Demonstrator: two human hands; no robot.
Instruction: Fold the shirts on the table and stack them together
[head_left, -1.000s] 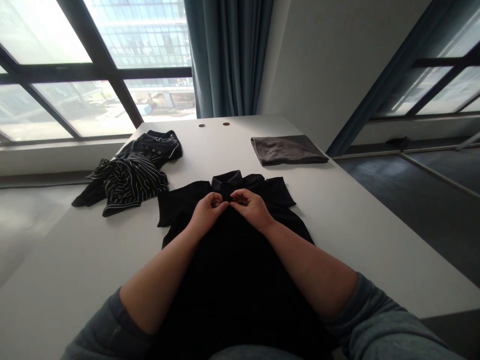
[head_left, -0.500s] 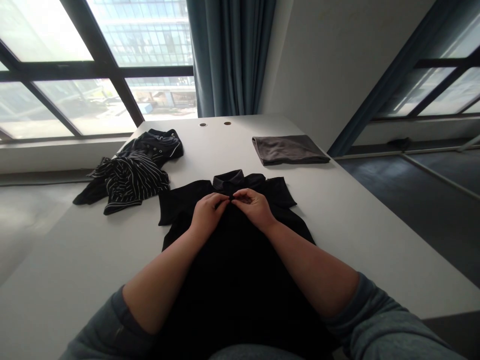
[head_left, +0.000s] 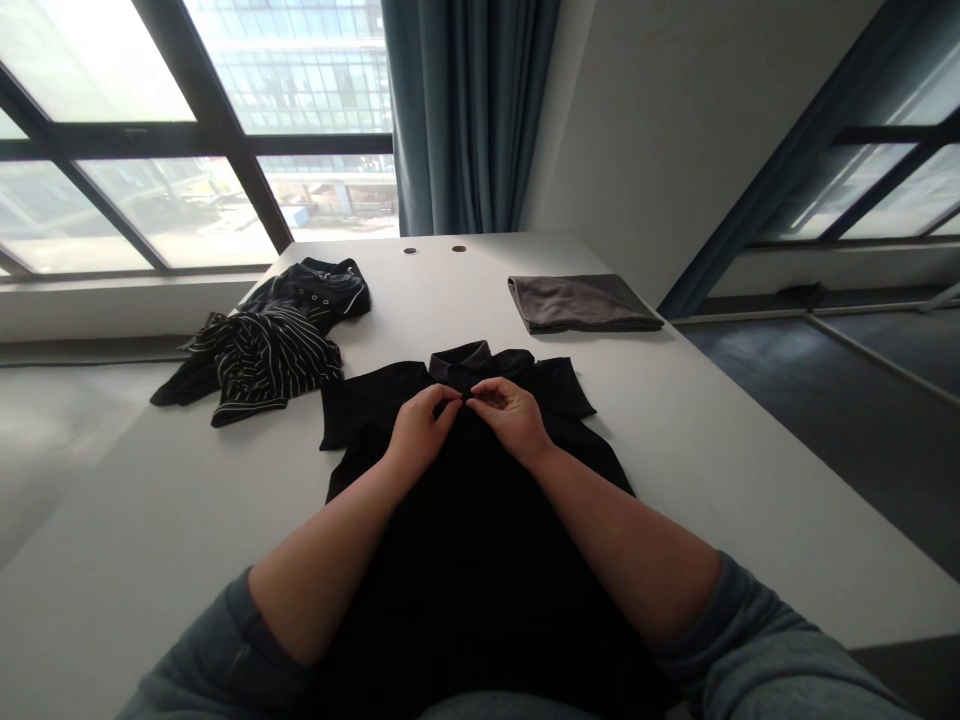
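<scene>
- Fingers of my left hand (head_left: 420, 428) have straightened since a second ago, forefinger now meeting thumb; I judge this a finer hold.
- Together with my right hand (head_left: 514, 420), it pinches the black shirt (head_left: 480, 560) just below its collar (head_left: 459, 362), fingertips nearly touching.
- Shirt lies flat on the white table (head_left: 750, 490), collar pointing away from me, long axis running toward the far end.

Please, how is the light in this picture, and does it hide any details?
In the head view, the window glares white in places; the black shirt shows almost no detail low down; whatever lies between the fingers is too dark to tell.
</scene>
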